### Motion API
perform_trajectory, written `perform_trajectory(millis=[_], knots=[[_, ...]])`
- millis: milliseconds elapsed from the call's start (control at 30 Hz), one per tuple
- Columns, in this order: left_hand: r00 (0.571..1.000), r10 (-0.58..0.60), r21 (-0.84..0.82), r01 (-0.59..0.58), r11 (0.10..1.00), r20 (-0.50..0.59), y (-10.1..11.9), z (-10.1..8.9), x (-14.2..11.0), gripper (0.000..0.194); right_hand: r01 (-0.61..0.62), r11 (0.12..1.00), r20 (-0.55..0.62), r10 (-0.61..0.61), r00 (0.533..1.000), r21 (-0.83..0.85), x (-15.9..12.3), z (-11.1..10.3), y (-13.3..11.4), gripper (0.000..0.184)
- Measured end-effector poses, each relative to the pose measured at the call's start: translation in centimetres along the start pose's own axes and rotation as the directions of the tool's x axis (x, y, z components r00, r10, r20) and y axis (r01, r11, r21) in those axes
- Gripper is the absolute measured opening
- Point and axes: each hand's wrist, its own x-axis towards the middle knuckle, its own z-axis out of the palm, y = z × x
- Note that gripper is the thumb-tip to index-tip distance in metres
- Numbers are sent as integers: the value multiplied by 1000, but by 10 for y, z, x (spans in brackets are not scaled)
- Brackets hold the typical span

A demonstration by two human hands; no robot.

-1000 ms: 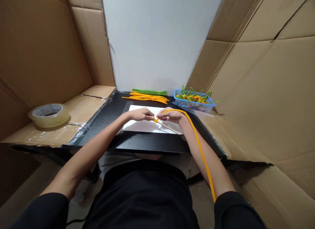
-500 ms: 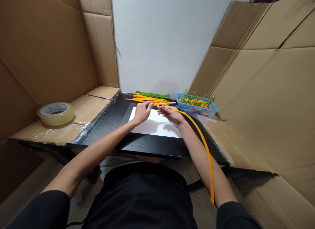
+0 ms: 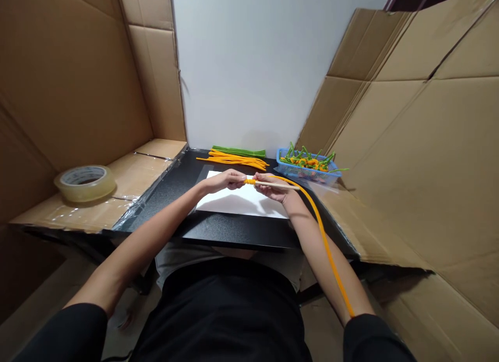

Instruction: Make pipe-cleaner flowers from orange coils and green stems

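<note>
Hands have closed together above the white paper [image 3: 241, 202]: left hand [image 3: 222, 181] and right hand [image 3: 275, 189] pinch narrowly on a wooden stick [image 3: 283, 184], orange pipe cleaner [image 3: 323, 237] coiled round it. Risk: slack pinch lets coil slip.

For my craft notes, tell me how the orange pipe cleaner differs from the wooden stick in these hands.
The orange pipe cleaner is fuzzy and saturated orange; the wooden stick is smooth-looking and pale. The orange pipe cleaner sags in a long curve past the right forearm, while the wooden stick runs straight. The orange pipe cleaner is coiled tightly at one end; the wooden stick passes through that coil. Both are held between the left hand and right hand.
</note>
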Motion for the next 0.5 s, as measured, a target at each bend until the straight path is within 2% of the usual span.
perform_trajectory(millis=[100, 200, 333, 400, 500], knots=[[995, -41, 122, 30, 992, 87, 2, -5, -2, 41, -8, 996, 5, 8, 1000, -87, -1, 1, 1, 29], [999, -35, 256, 25, 966, 33, 1, -8, -1, 35, 35, 988, -24, -39, 999, -152, -3, 1, -1, 32], [982, 42, 379, 31, 925, -182, -2, -9, 0, 33, 141, 977, -72, -154, 985, -162, -4, 2, -4, 36], [942, 95, 406, 47, 913, -322, -2, -7, 1, 33, 192, 971, -96, -207, 974, -145, -3, 4, -4, 36], [853, 155, 398, 66, 915, -498, -3, 0, 2, 33, 238, 965, -127, -252, 959, -110, -2, 7, -4, 37]])
